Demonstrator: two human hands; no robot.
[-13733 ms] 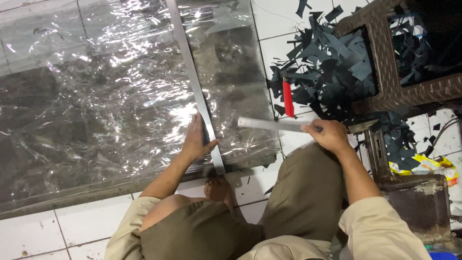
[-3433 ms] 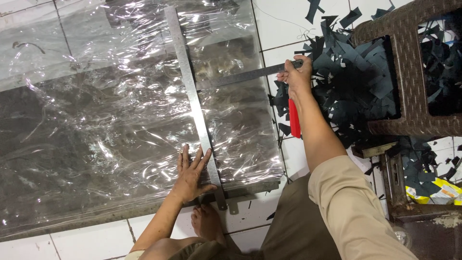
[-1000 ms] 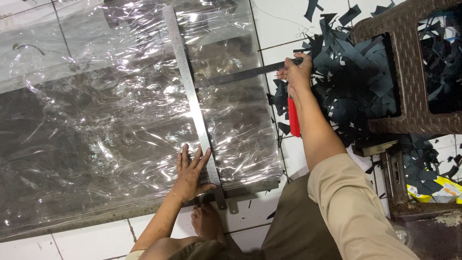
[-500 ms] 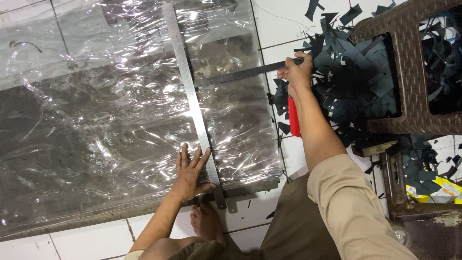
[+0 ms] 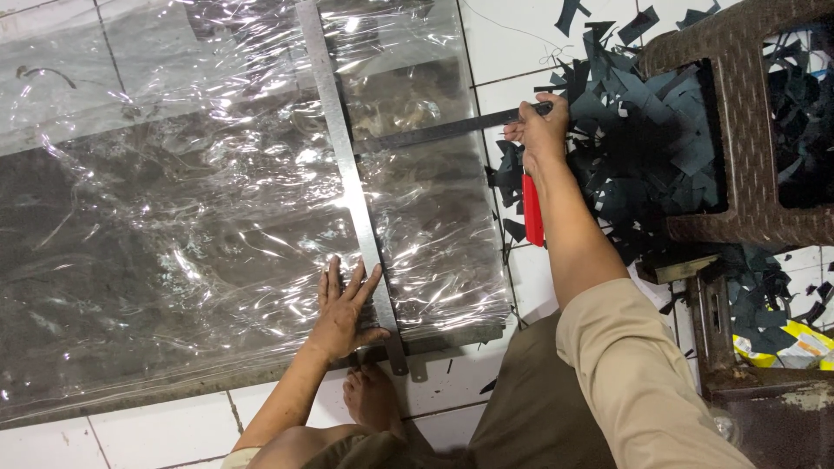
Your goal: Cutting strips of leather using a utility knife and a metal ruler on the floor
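A large sheet of clear plastic film [image 5: 200,208] lies spread over the white tiled floor. A long metal straightedge [image 5: 346,165] lies across it from far to near. My left hand [image 5: 343,308] presses flat on the film right beside the straightedge's near end, fingers spread. My right hand [image 5: 540,130] is stretched out to the sheet's right edge and grips the end of a second, darker metal ruler [image 5: 434,132] that lies crosswise on the film. A red-handled cutter [image 5: 532,208] lies on the floor under my right forearm.
A heap of dark cut scraps [image 5: 643,139] covers the floor to the right. A brown woven plastic stool [image 5: 738,130] stands over it. A rusty metal object [image 5: 764,391] sits at the lower right. My bare foot [image 5: 373,399] rests at the film's near edge.
Long ago my right hand held a pale strip near my knee; it has since reached out to the dark ruler. Over the last second the ruler shifted slightly; my left hand stayed put.
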